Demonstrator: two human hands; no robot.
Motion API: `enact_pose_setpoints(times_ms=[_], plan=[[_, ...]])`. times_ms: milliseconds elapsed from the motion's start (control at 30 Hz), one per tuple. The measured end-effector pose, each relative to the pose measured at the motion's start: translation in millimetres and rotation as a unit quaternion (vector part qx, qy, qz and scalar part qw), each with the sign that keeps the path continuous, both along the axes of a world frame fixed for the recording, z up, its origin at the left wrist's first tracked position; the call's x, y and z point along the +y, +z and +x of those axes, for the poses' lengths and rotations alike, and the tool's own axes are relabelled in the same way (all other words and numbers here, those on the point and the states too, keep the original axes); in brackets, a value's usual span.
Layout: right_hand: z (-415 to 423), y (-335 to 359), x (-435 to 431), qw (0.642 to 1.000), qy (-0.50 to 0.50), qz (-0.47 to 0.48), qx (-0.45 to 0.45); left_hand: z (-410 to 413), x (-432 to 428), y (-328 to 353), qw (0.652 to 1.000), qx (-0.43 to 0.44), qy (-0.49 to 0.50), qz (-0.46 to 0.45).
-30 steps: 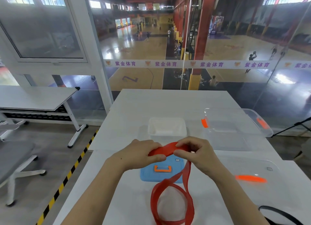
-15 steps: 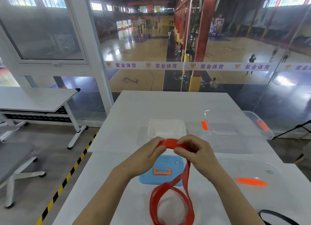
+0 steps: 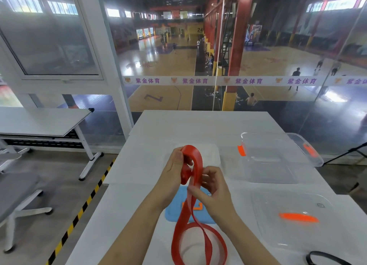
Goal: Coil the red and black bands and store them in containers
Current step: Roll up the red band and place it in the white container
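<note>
Left hand (image 3: 172, 173) grips the coil core of the red band (image 3: 198, 163). Right hand (image 3: 215, 195), at 4 o'clock, pinches the feed strand. Judgement: wrap flat and taut, edges aligned.

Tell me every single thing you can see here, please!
red band: 1, red, held up in both hands, its tail looping on the table
black band: 1, black, near right corner, partly out of view
small tub: 1, white, behind the hands
blue lid: 1, blue with orange handle, under the hands
big tub: 1, clear with orange clips, far right
clear lid: 1, clear with orange handle, near right
table: 1, white, under everything
side table: 1, white, left
chair: 1, grey, left
floor tape: 1 strip, yellow and black, beside the table
left hand: grips the band's coil
right hand: pinches the band
</note>
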State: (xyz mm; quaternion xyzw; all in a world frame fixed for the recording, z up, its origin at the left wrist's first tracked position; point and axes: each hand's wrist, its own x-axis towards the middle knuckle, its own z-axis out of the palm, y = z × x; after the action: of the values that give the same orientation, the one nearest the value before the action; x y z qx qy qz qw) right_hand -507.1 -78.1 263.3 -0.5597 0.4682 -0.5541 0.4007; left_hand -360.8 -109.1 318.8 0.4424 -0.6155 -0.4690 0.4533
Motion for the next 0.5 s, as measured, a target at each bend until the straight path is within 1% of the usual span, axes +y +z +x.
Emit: enact_pose_setpoints(times_ms=[167, 333, 433, 500], plan=[[7, -2, 3, 1.000, -0.007, 0.004, -0.005, 0, 1, 3, 1.000, 0.009, 0.018, 0.010], [-3, 1, 2, 0.999, -0.026, 0.023, -0.017, 5, -4, -11, 0.996, 0.058, 0.053, 0.037], [-5, 2, 3, 0.999, 0.001, 0.036, 0.018, 4, -1, -13, 0.998, 0.045, 0.038, 0.035], [-5, 1, 5, 0.998, 0.010, 0.049, 0.023, 1, 0, -11, 0.999, 0.031, 0.028, 0.023]])
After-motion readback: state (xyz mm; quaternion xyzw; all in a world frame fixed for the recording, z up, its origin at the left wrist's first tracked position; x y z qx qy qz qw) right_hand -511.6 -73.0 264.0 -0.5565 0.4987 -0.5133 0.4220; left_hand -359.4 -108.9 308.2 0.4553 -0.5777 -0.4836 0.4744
